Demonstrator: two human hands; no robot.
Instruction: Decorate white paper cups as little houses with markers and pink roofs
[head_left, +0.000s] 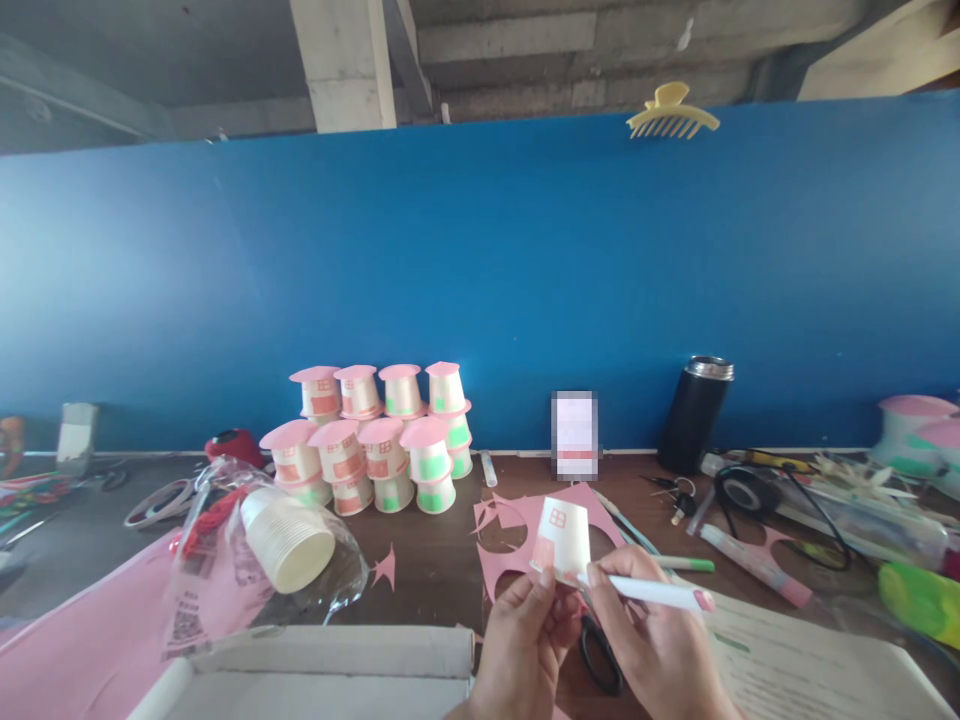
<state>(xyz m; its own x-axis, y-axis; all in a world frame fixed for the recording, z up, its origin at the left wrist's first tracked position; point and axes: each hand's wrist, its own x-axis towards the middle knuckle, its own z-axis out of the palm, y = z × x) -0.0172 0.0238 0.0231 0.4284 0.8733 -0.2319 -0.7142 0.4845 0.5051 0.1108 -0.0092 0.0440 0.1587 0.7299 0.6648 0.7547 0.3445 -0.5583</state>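
Observation:
My left hand [529, 640] grips an upside-down white paper cup [566, 530] near its rim. The cup bears a drawn window and a reddish-pink patch like a door. In my right hand [649, 630] is a white marker [652, 590] with a pink end, its tip close to the cup's lower right side. Pink paper with round cut-outs [592, 500] lies behind the cup. Black scissors handles [600, 655] show between my hands, the rest hidden.
Stacked paper-cup houses with pink roofs [382, 450] stand at the back left. Nested cups [292, 540] lie in a plastic bag. A white box [322, 680] is in front. On the right are a black bottle [694, 415], a green-ended marker [682, 564] and a glue tube [754, 565].

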